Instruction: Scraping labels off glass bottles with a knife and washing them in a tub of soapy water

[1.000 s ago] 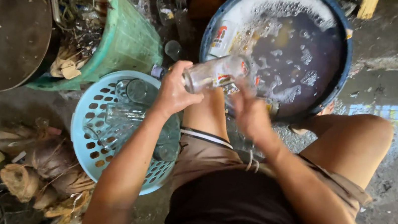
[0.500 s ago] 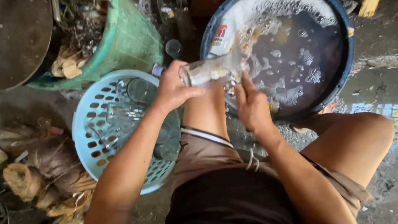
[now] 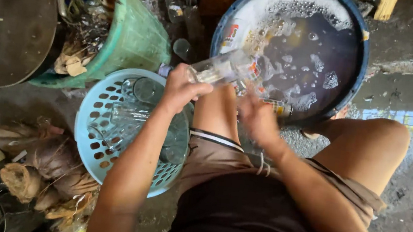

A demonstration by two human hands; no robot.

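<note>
Glass held over the basin's near rim

Left hand (image 3: 181,89) grips a clear glass (image 3: 221,68); right hand (image 3: 257,118), blurred — grip unclear. Sudsy blue basin (image 3: 360,72) at 1 o'clock, pale basket (image 3: 92,112) of glasses at 9.

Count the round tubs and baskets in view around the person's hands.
3: a light blue perforated basket left of the knees, a green bin behind it, and a dark basin of soapy water ahead. Others may lie outside the frame.
</note>
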